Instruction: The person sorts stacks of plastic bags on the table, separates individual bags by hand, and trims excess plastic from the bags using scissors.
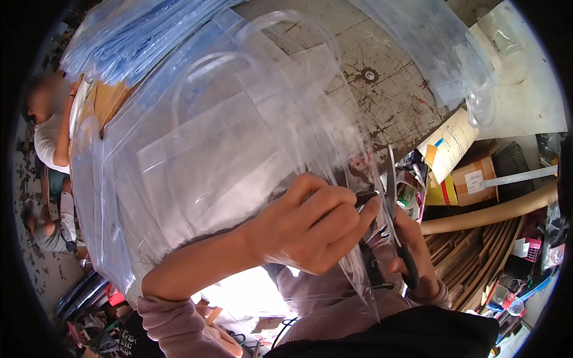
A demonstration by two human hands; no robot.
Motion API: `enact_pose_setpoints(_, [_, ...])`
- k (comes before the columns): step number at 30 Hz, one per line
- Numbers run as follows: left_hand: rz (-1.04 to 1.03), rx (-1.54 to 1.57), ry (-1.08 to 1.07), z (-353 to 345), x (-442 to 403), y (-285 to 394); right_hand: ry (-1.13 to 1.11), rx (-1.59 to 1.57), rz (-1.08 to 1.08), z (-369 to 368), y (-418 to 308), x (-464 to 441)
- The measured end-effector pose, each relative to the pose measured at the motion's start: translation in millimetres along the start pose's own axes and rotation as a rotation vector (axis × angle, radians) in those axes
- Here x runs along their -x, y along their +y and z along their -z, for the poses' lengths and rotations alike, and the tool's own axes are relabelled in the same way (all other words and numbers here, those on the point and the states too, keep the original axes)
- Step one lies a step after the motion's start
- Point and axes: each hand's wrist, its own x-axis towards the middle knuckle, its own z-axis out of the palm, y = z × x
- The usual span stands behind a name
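Note:
A clear plastic bag point(209, 149) with looped handles spreads across the table in front of me, over other clear plastic. My left hand point(313, 224) is closed at the bag's right edge, pinching the clear plastic. A small dark piece point(365, 197) shows at its fingertips; I cannot make out what it is. Close by on the right, my right hand point(415, 247) is wrapped around the black handle of a pair of scissors point(391, 182). The blades point away from me, alongside the plastic edge. Whether they touch the plastic is unclear.
Stacked bluish plastic sheets point(143, 42) lie at the far left of the scratched table point(394, 89). More clear plastic point(430, 48) is at the far right. Beyond the right edge are a cardboard box point(474, 179) and cardboard strips point(477, 256). Two people point(51, 137) are at left.

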Motion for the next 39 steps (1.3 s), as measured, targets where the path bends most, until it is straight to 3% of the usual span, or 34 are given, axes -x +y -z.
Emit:
enact_pose_setpoints(8, [0.01,0.012,0.003,0,1,2,0.056,0.086,0.106,-4,0,-5])
enact_pose_setpoints(39, [0.024,0.05,0.005,1,3,4,0.068,0.118,0.053,-9,-6,-4])
